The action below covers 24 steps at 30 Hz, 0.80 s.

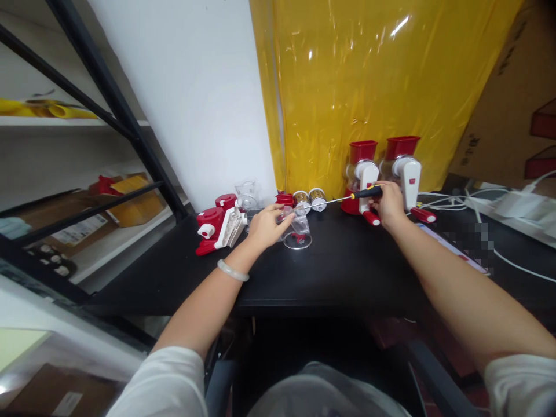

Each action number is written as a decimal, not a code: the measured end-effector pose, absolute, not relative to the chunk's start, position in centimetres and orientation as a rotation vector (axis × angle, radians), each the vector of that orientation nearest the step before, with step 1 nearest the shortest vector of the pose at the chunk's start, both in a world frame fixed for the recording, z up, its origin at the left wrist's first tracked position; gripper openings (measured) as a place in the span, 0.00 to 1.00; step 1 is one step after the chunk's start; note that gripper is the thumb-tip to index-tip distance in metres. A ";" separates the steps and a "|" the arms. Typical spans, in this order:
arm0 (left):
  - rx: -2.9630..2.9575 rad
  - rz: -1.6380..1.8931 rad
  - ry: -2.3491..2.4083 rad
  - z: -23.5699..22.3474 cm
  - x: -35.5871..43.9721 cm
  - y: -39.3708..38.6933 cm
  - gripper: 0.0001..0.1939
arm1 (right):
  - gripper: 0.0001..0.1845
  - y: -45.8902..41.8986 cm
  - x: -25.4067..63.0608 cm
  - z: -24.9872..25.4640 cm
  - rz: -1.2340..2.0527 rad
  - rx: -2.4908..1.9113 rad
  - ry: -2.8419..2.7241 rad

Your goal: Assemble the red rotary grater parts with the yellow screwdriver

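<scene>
My left hand (266, 226) is closed on a clear plastic cup-shaped part (297, 231) that stands on the black table (339, 272). My right hand (388, 204) grips a screwdriver (347, 198) with a black and yellow handle. Its thin shaft reaches left, with the tip close to the clear part. Just behind my right hand stand two red and white hand-crank grinders (362, 174), (406, 171). A third red and white grinder (217, 227) lies on its side left of my left hand.
Metal drum pieces (309, 198) and a clear part (247, 194) sit at the back of the table. Yellow plastic sheeting (369, 75) hangs behind. White cables (469, 202) lie at the right. A dark metal shelf (99, 191) with boxes stands at the left.
</scene>
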<state>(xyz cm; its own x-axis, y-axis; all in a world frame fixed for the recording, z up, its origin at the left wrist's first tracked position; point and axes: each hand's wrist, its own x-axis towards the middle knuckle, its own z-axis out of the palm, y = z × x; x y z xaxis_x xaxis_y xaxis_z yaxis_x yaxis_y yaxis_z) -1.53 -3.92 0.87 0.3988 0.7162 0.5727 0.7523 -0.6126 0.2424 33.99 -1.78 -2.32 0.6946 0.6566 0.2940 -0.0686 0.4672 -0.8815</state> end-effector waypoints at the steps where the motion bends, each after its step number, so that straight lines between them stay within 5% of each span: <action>1: -2.583 -1.012 -1.352 0.9 -1.5 -3.9 0.18 | 0.05 -1.7 34.1 -2.4 0.495 -0.973 -0.678; 24: -2.582 -1.019 -1.364 0.9 -1.5 -4.0 0.18 | 0.08 -2.4 33.8 -1.8 0.519 -0.891 -0.676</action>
<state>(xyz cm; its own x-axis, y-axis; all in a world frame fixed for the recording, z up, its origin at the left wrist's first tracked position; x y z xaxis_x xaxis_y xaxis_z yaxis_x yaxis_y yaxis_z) -1.50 -3.98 0.91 0.3942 0.7200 0.5712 0.7518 -0.6101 0.2502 33.82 -2.40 -1.76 0.6806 0.6620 0.3140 -0.1324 0.5326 -0.8359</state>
